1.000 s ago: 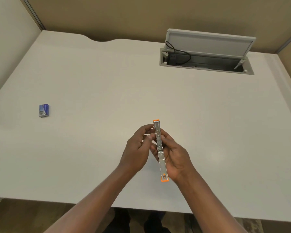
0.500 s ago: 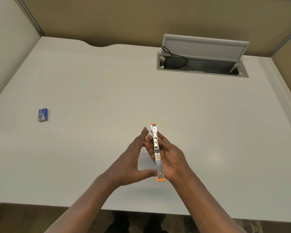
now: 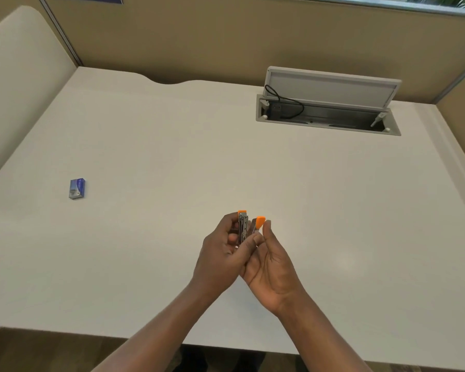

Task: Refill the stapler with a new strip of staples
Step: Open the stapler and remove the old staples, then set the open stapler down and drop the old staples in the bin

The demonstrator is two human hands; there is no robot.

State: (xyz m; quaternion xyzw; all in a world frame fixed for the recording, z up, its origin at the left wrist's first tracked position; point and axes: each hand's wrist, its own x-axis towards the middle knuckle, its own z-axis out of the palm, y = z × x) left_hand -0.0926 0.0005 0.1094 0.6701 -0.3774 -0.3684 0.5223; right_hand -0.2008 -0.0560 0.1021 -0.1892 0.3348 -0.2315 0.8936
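A small metal stapler (image 3: 243,228) with orange ends is held above the white desk (image 3: 253,170), its two halves folded nearly together. My left hand (image 3: 220,253) wraps around the metal half on the left. My right hand (image 3: 269,267) supports it from the right, fingers by the half with the orange tip (image 3: 260,222). A small blue staple box (image 3: 77,188) lies on the desk far to the left, well away from both hands. No loose staple strip can be seen.
An open grey cable hatch (image 3: 328,114) with a black cable sits at the back right of the desk. Tan partition walls (image 3: 199,36) run along the back and right. The desk's front edge (image 3: 226,347) is close below my forearms.
The stapler was spread out straight in my right palm; now its halves are folded close together and my left hand has closed around it. The camera view has tilted upward.
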